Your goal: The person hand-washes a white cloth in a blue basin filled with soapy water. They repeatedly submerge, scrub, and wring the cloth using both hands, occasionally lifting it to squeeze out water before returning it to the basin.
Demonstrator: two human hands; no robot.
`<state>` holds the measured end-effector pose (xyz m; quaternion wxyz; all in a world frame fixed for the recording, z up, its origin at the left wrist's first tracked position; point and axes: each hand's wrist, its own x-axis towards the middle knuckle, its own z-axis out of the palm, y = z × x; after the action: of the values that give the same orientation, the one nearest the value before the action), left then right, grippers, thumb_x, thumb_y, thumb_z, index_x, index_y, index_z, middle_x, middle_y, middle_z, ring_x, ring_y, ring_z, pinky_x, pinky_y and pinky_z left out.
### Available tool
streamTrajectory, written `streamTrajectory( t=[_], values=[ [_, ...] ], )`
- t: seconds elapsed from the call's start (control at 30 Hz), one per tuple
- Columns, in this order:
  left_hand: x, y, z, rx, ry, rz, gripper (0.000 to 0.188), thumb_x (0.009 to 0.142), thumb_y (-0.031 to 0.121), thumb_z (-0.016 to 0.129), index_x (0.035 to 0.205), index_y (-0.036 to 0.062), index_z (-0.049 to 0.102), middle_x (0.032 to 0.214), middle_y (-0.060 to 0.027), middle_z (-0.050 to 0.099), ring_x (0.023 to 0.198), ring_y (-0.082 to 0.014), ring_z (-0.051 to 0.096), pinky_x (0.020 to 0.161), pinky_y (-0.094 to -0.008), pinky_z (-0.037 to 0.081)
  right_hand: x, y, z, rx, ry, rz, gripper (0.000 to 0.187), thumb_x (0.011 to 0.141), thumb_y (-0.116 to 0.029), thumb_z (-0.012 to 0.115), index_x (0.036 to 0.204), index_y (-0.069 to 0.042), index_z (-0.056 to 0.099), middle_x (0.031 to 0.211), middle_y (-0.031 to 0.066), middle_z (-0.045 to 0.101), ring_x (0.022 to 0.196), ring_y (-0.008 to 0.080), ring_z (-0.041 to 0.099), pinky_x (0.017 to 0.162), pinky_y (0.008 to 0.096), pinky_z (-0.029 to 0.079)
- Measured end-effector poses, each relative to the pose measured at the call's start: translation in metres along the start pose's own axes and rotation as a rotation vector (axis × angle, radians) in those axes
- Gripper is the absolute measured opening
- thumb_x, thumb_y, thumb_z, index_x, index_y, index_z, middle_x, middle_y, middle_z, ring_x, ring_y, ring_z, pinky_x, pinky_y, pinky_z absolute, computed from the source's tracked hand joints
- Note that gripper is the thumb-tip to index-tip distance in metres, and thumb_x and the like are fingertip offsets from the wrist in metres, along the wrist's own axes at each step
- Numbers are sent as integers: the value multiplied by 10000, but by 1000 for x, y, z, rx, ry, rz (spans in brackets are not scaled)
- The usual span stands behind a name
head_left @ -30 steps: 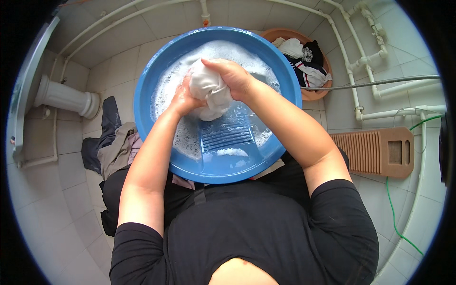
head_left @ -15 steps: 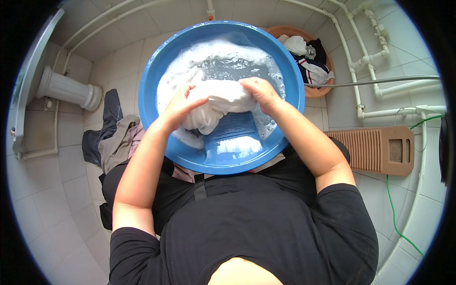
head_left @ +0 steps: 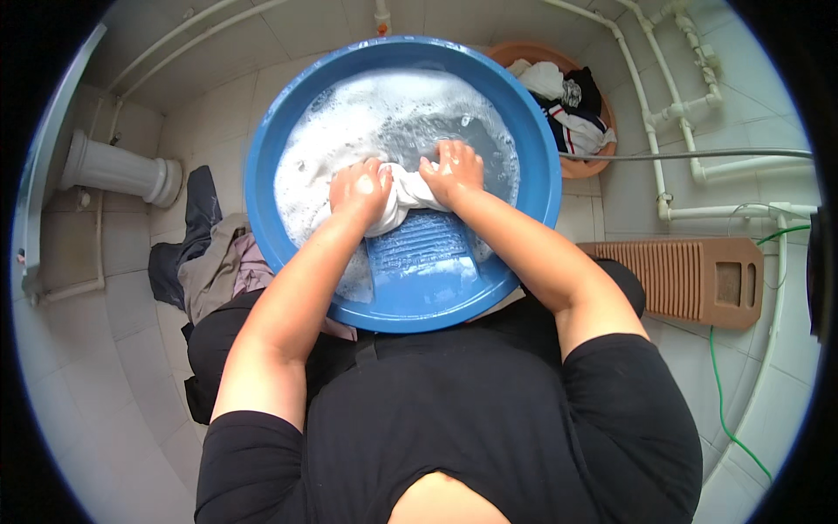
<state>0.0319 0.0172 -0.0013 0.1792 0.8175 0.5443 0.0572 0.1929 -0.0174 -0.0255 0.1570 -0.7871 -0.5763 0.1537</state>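
A wet white cloth (head_left: 403,194), perhaps a garment, is bunched between my hands at the top of the ribbed washboard (head_left: 421,246) built into a big blue basin (head_left: 552,188). My left hand (head_left: 360,190) is closed on the cloth's left end. At its right end, my right hand (head_left: 456,172) grips it too, knuckles upward. White suds (head_left: 319,148) and greyish water (head_left: 489,144) surround the cloth, and part of it lies hidden under my hands and the foam.
An orange tub (head_left: 601,166) of clothes stands behind the basin at right. A brown washboard (head_left: 676,278) lies near my right knee, beside white pipes and a green cord (head_left: 723,410). At left are piled clothes (head_left: 209,262) and a white pedestal (head_left: 122,175).
Both hands have come down with the white cloth, from holding it raised to pressing it at the washboard. They are closer together, palms now downward. The basin has tilted or shifted slightly toward me.
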Motion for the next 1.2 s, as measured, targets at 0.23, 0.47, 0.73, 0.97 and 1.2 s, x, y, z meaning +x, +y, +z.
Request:
streamTrajectory(
  t=[0.23,0.47,0.73,0.97,1.2],
  values=[
    [-68,-2,11,-354,206,273,152,833,192,497,837,47,542,879,-116,577,787,-321,556,680,-406,448,-73,-13,-15,295,60,-515,173,666,-233,604,623,-72,556,824,114,569,835,304,541,728,434,416],
    [-9,-12,26,-7,143,26,251,848,274,432,880,66,568,851,-167,582,827,-344,562,718,-436,446,-21,-29,18,91,83,-245,336,760,-383,505,746,-63,605,898,147,594,905,324,551,788,485,398],
    [-67,-7,19,-217,198,246,223,844,217,480,978,40,505,930,-171,557,835,-343,551,720,-432,428,-68,-28,-31,-9,-202,-381,410,746,-408,496,867,-40,629,1024,191,602,994,332,550,817,463,406],
    [-1,-22,24,-196,44,94,266,830,312,513,938,78,580,927,-163,571,931,-348,523,839,-448,396,-20,-34,-10,-46,-266,-150,396,774,-417,468,857,-55,603,915,161,631,872,317,590,753,424,452],
    [-1,-74,6,-223,206,-442,801,593,409,766,1225,33,449,1180,-229,468,1157,-341,414,978,-389,348,-7,20,-56,-118,-26,-212,476,669,-541,626,754,-73,604,778,111,625,778,288,600,733,394,456]
  ],
)
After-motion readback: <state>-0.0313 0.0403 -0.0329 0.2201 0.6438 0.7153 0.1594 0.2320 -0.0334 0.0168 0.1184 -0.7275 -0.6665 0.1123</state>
